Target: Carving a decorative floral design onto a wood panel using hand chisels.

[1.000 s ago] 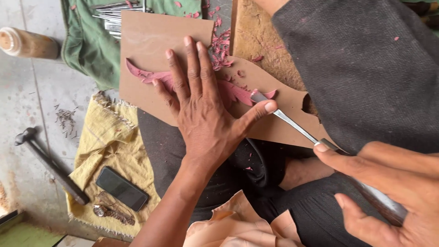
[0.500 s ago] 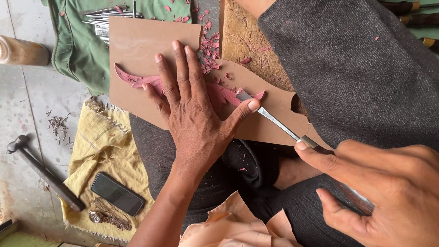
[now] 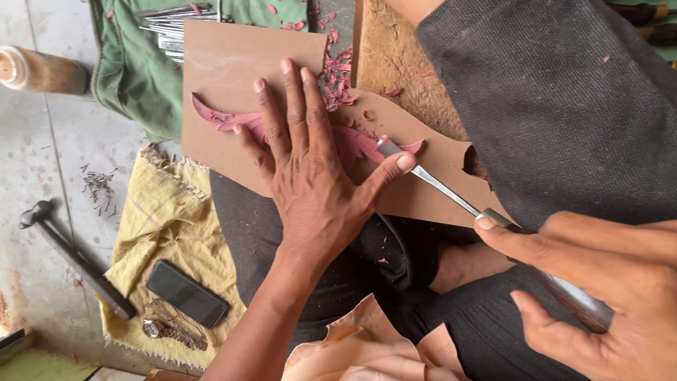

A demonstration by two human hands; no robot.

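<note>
A person's left hand (image 3: pixel 310 176) is pressing flat, fingers spread, on a brown board (image 3: pixel 240 77) resting across the lap, covering the middle of a reddish carved ornament (image 3: pixel 218 120) cut into the board. The thumb is lying against the metal blade of a carving chisel (image 3: pixel 437 187), whose tip is meeting the red carving just beside the thumb. The right hand (image 3: pixel 599 282) is gripping the chisel's handle at lower right, index finger stretched along the shaft. Red shavings (image 3: pixel 338 70) are scattering over the board's upper edge and a rough wooden block (image 3: pixel 402 77) behind it. More metal tools (image 3: pixel 173 25) are lying on a green cloth (image 3: pixel 134 70) beyond the board. On the concrete floor (image 3: pixel 42 162) to the left, a hammer (image 3: pixel 74 257) is lying beside a yellow cloth (image 3: pixel 162 226) carrying a dark phone (image 3: pixel 187 294) and a wristwatch (image 3: pixel 169 331), with small nails (image 3: pixel 99 187) strewn nearby.
</note>
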